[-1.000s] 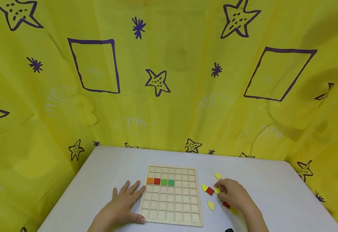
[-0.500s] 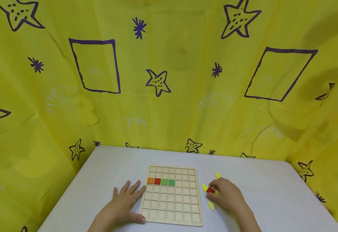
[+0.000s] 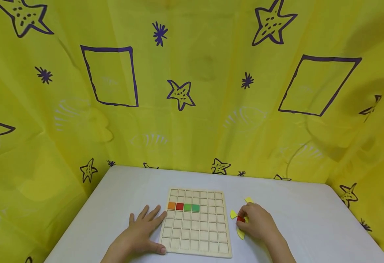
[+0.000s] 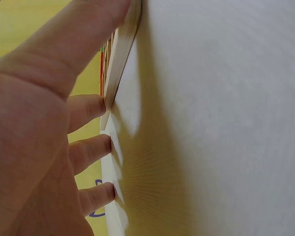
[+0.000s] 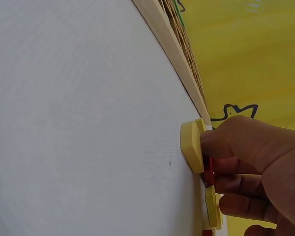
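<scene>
My left hand (image 3: pixel 140 232) lies with spread fingers at the left side of a wooden grid board (image 3: pixel 194 235), thumb and fingertips touching its edge. One row of the board holds an orange tile (image 3: pixel 171 205), a red tile (image 3: pixel 179 206), a light green tile (image 3: pixel 187 207) and a darker green tile (image 3: pixel 195 208). Right of the board, my right hand (image 3: pixel 259 223) pinches another red square tile (image 3: pixel 241 219) between thumb and fingers, low over the table. The right wrist view shows this red tile (image 5: pixel 208 169) partly hidden behind a yellow quarter-round piece (image 5: pixel 189 147).
Around the right hand lie a yellow piece (image 3: pixel 233 214) to the left, a yellow quarter-round (image 3: pixel 241 234) nearer and a yellow piece (image 3: pixel 248 200) farther back. The white table (image 3: pixel 139 186) ends at a yellow curtain (image 3: pixel 192 128) with starfish drawings.
My right hand has shifted left from a yellow piece to the red square tile, and its thumb and fingers have come together on it. The left hand has kept its place.
</scene>
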Motion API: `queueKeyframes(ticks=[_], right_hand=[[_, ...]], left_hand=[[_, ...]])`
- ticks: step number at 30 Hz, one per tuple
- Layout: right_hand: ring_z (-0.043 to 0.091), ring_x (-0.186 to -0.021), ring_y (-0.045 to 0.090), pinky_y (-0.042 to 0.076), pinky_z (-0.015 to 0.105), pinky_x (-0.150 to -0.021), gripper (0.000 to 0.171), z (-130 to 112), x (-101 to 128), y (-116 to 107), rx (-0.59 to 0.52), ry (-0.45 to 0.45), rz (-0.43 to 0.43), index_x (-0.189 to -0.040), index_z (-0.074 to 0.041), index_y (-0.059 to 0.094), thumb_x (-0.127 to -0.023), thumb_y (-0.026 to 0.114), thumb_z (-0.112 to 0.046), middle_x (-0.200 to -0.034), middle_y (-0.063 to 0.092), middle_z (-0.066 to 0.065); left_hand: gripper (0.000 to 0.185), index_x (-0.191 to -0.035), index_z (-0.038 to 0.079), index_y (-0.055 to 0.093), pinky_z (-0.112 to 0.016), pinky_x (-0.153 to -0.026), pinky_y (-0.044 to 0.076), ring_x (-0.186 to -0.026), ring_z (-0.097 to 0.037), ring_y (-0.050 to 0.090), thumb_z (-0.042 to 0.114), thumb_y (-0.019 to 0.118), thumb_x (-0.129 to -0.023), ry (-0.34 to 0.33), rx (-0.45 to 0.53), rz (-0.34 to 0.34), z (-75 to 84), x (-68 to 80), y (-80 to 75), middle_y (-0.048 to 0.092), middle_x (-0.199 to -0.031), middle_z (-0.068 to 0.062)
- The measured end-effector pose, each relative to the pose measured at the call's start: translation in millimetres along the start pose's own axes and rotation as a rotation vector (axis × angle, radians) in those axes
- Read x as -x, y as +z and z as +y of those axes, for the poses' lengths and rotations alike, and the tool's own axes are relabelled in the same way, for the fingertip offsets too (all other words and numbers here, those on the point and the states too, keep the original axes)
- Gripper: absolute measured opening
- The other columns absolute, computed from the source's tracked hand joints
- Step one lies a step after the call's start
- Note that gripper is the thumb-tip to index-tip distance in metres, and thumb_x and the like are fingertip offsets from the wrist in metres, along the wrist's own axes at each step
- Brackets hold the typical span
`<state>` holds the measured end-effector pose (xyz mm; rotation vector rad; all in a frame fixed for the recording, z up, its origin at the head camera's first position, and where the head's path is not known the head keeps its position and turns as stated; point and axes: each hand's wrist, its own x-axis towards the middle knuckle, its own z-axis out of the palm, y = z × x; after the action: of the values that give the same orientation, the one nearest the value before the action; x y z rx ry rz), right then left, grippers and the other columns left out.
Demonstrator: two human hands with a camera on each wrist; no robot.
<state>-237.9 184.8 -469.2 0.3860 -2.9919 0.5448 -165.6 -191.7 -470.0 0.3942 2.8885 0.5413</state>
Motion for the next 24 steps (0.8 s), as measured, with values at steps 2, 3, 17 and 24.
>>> queueKeyframes(ticks=[2, 3, 17, 24], right_hand=[[0.006, -0.065, 0.042, 0.036, 0.023, -0.060, 0.013, 0, 0, 0, -0.003, 0.008, 0.002, -0.067, -0.032, 0.058, -0.066, 0.071, -0.029, -0.067, 0.050, -0.014], [0.006, -0.064, 0.042, 0.035, 0.023, -0.060, 0.014, -1, 0, -1, -0.011, 0.011, 0.004, -0.067, -0.032, 0.057, -0.067, 0.071, -0.029, -0.067, 0.050, -0.014], [0.002, -0.063, 0.045, 0.037, 0.021, -0.060, 0.014, -9, -5, 0, -0.058, -0.025, 0.035, -0.072, -0.035, 0.055, -0.069, 0.069, -0.031, -0.066, 0.050, -0.022], [0.003, -0.065, 0.045, 0.038, 0.020, -0.061, 0.014, -22, -14, 0, -0.058, -0.096, 0.072, -0.071, -0.034, 0.056, -0.069, 0.069, -0.029, -0.067, 0.051, -0.021]], left_hand=[[0.105, -0.140, 0.028, 0.030, -0.074, -0.092, -0.001, -0.136, -0.040, 0.009, 0.077, 0.058, -0.051, -0.001, 0.003, -0.002, -0.1, 0.3, 0.9, 0.022, -0.149, -0.003], [0.105, -0.140, 0.028, 0.030, -0.074, -0.092, -0.001, -0.136, -0.040, 0.008, 0.077, 0.058, -0.051, -0.004, 0.006, -0.004, 0.2, 0.5, 0.9, 0.022, -0.149, -0.003], [0.105, -0.140, 0.029, 0.030, -0.075, -0.092, -0.001, -0.136, -0.040, 0.009, 0.076, 0.058, -0.050, -0.007, -0.008, 0.004, -0.9, -0.8, 2.2, 0.023, -0.149, -0.003], [0.105, -0.140, 0.030, 0.029, -0.074, -0.092, -0.001, -0.136, -0.041, 0.009, 0.077, 0.057, -0.050, 0.005, -0.018, 0.024, -2.4, -0.6, 3.1, 0.022, -0.149, -0.003]])
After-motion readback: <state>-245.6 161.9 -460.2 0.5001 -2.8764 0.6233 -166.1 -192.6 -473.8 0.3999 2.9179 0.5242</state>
